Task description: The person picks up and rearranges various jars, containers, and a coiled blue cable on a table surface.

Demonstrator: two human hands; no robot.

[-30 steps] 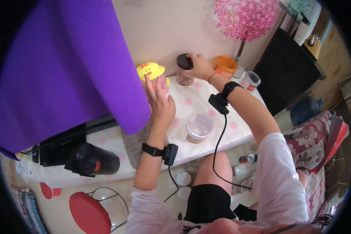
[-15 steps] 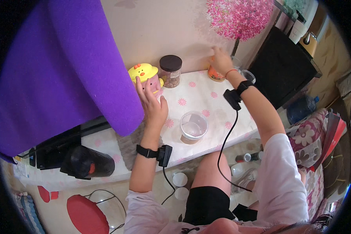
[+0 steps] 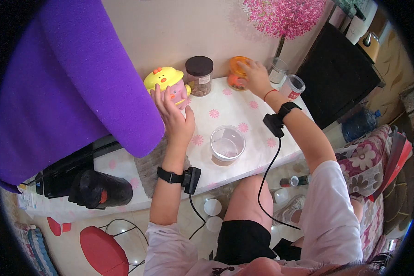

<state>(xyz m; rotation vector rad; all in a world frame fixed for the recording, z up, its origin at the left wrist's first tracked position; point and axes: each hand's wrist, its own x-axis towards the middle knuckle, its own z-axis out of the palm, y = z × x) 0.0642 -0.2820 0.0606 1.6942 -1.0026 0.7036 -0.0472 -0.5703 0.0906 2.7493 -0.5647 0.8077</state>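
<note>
My left hand (image 3: 175,118) is open, its fingers spread against a pink figurine with a yellow chick-shaped hat (image 3: 171,76). At the back of the table, my right hand (image 3: 257,79) grips the right side of a clear jar with an orange lid (image 3: 237,83), fingers curled at the lid. The thumb is partly hidden. A clear jar with a black lid (image 3: 199,85), holding brown pieces, stands between the figurine and the orange-lidded jar. Nearer me, an uncovered clear plastic tub (image 3: 227,143) stands upright, apart from both hands.
Right of my right hand stand a clear cup (image 3: 277,70) and a labelled tub (image 3: 293,86), beside a black panel (image 3: 338,76). A purple cloth-covered shape (image 3: 85,78) looms at left. A black cylinder (image 3: 106,189) lies on the table's left end. A red stool (image 3: 103,252) stands below.
My right hand has come down and left, and the orange-lidded jar has shifted left toward the black-lidded one. My left hand stays at the figurine. The view has tilted slightly.
</note>
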